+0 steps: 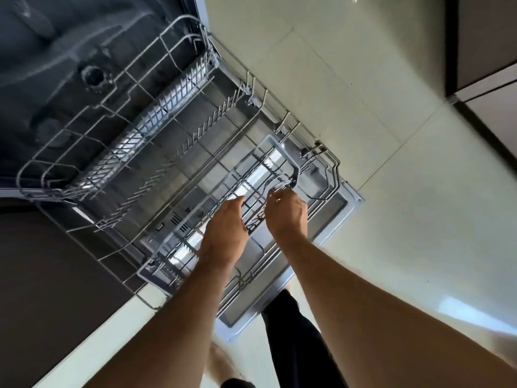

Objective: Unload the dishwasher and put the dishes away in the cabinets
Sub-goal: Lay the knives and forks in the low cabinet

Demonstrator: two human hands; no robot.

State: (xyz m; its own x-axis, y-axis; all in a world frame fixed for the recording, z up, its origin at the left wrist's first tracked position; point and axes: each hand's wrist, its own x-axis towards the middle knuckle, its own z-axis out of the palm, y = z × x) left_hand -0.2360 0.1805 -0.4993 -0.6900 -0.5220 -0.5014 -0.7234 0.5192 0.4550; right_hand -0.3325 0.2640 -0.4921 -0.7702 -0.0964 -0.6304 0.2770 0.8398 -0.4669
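No legible text, labels, brands or numbers.

Checked across dishwasher door (340, 208), racks (117, 127), floor tiles (363, 88) and cabinet fronts (486, 37): no readable markings found. Small dark marks on door panel (179, 222) resemble vent slots or symbols, too blurred to read as characters.

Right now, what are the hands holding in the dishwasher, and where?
The right hand pinches a bunch of cutlery by one end over the cutlery tray. The left hand's fingers are hidden, so cannot tell.
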